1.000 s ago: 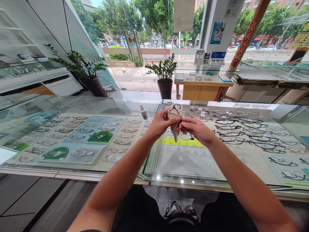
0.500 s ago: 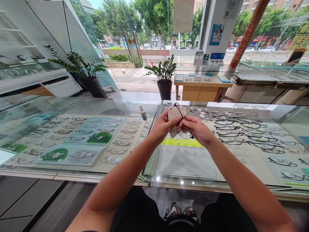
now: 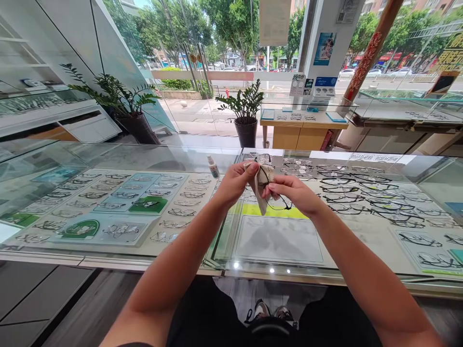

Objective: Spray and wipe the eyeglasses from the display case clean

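Above the glass counter (image 3: 278,270), both hands are raised and close together. My left hand (image 3: 237,182) is closed on a beige cloth (image 3: 261,193), its thumb pressing the cloth at the top; part of the cloth hangs down below. My right hand (image 3: 291,192) pinches a pair of dark-framed eyeglasses (image 3: 285,207) by the frame. The cloth is folded around part of the glasses, so one lens is mostly covered, while a thin dark rim or temple shows at the lower right. A small white spray bottle (image 3: 213,167) stands on the counter left of my hands.
Rows of eyeglasses (image 3: 361,190) lie inside the display case on the right, with more on the left around a green card (image 3: 149,204). Beyond the counter stand a potted plant (image 3: 246,130) and a wooden display table (image 3: 304,132). A second potted plant (image 3: 133,127) is at the left.
My left hand has shifted slightly left and its thumb has moved up over the cloth. The cloth now hangs lower, and more of the dark frame shows at the top and lower right.
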The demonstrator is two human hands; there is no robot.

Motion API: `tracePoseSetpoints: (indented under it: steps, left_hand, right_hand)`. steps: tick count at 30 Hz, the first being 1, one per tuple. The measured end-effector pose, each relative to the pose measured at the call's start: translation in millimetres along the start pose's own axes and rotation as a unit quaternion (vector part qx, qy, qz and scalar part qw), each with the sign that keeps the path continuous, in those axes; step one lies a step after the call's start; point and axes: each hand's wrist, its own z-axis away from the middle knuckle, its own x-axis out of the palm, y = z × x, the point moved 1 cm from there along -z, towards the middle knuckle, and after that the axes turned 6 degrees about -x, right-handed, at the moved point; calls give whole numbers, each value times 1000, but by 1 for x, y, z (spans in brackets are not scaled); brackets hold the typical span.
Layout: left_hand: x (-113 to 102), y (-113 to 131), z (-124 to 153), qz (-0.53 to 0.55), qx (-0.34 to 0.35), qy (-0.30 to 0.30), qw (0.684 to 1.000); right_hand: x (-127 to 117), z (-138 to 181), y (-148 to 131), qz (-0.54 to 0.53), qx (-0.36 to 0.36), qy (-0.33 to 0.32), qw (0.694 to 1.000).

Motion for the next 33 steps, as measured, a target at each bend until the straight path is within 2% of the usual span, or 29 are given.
tracePoseSetpoints:
  steps: [3,7,17,20,25,29,33]
  left_hand:
    - [-8,4,-2,-14,-3,-56,998]
    - [-8,5,-1,2,-8,-78,997]
    - [10,-3,2,36,13,26,999]
    - [9,-2,4,23,18,34,999]
    - [-2,-1,0,-12,-1,-17,1000]
    - [-8,0,-1,8,-19,-63,998]
    - [-3,-1,-1,27,-12,-68,997]
  right_hand:
    - [-7,1,-3,1,1,12,1000]
    - [-14,2,-4,-11,4,38,999]
    - [4,0,3,-15,13,17,1000]
    - [5,0,1,-9,13,13,1000]
    - [-5,1,-2,-13,8,22,1000]
    - [-14,2,-1,-35,14,33,999]
    - [-11,1,3,-64,19,40,997]
